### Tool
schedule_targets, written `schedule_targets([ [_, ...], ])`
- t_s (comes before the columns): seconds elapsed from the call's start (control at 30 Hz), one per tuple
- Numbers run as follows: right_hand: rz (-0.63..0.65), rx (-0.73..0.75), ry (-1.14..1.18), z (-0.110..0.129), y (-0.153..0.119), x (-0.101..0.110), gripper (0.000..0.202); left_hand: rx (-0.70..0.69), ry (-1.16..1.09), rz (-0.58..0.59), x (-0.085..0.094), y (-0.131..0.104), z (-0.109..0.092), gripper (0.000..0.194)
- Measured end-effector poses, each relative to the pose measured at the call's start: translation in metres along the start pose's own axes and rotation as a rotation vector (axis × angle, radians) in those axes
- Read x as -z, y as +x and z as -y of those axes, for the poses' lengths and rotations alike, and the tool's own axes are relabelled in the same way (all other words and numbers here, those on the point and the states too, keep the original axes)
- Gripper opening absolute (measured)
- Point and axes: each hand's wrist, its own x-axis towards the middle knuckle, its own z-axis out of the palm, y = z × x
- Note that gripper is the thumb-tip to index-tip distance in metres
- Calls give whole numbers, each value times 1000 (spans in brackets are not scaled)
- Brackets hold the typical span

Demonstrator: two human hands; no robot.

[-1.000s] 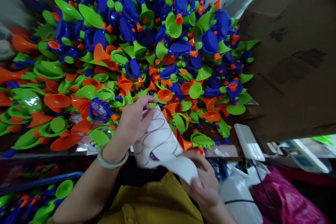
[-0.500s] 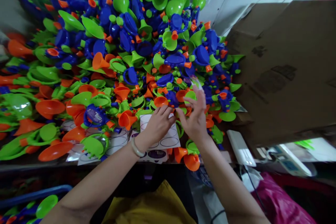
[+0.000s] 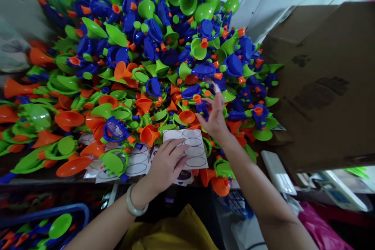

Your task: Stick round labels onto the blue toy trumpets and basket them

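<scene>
My left hand (image 3: 167,161) lies palm down over the lower left of a white sheet of oval stickers (image 3: 195,140), its fingers stretched and slightly apart. Several ovals show in outline. Beyond the sheet, my right hand (image 3: 215,119) is raised among toy horns, thumb apart from the fingers. A small pale, shiny film (image 3: 216,87) shows at its fingertips; whether it is a sticker is too blurred to tell. Closest to that hand are a blue toy horn (image 3: 191,91) and an orange horn bell (image 3: 186,116). A blue horn with an oval label (image 3: 115,129) lies left of the sheet.
A large heap of blue, green and orange toy horns (image 3: 150,49) covers the table. At right stand a cardboard box (image 3: 319,86) and a white power strip (image 3: 278,172). Below the table edge at left is a blue-rimmed basket (image 3: 43,211) with more horns.
My left hand has drawn back toward me and opened out over the sheet. My right hand has moved slightly up and away from it. The view has shifted a little.
</scene>
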Motion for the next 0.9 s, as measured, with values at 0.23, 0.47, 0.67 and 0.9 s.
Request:
schedule_targets([
  [0.23,-356,-272,338,79,28,67,119,-129,87,-285,8,23,18,82],
  [0.47,-142,-676,933,148,-5,49,120,-472,-13,-176,46,35,9,47],
  [0.67,-428,-656,544,152,-22,41,109,222,-603,-428,42,9,-17,60],
  [0.9,-482,-586,615,182,-13,42,98,651,-1138,-638,31,3,-30,74],
])
